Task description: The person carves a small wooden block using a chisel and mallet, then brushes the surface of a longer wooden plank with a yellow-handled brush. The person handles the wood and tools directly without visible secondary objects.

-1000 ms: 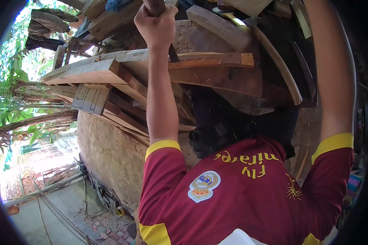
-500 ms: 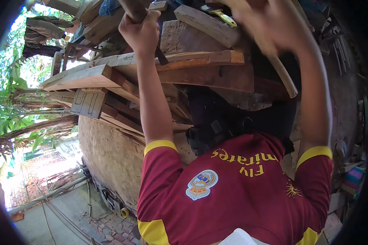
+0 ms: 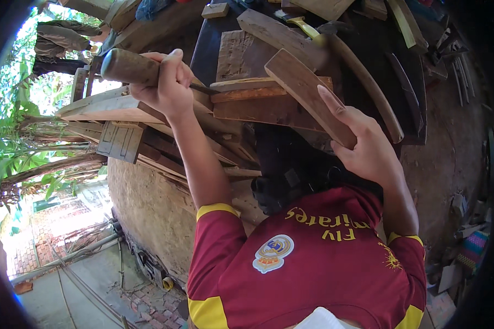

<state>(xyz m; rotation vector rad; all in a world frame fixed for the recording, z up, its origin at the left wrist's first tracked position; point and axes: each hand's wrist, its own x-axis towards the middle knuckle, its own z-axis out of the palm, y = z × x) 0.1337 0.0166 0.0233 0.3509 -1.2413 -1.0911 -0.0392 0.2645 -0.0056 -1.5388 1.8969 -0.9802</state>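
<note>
My left hand grips the thick wooden handle of a chisel, its metal blade pointing right toward a layered wooden board with an orange-brown edge. Whether the blade touches that board, I cannot tell. My right hand holds a flat, straight wooden bar at a slant over the board, thumb and fingers around its lower part. Just right of that bar lies a long curved wooden stick.
A dark bench top carries a pale timber, a yellow-handled brush and several offcuts. Long stacked planks extend leftward over a rough earthen-coloured surface. Hanging clothes and plants are at the left.
My left hand has come lower and left, the chisel handle swinging from upright to nearly level. My right hand has moved down from the top, now with the flat bar in it.
</note>
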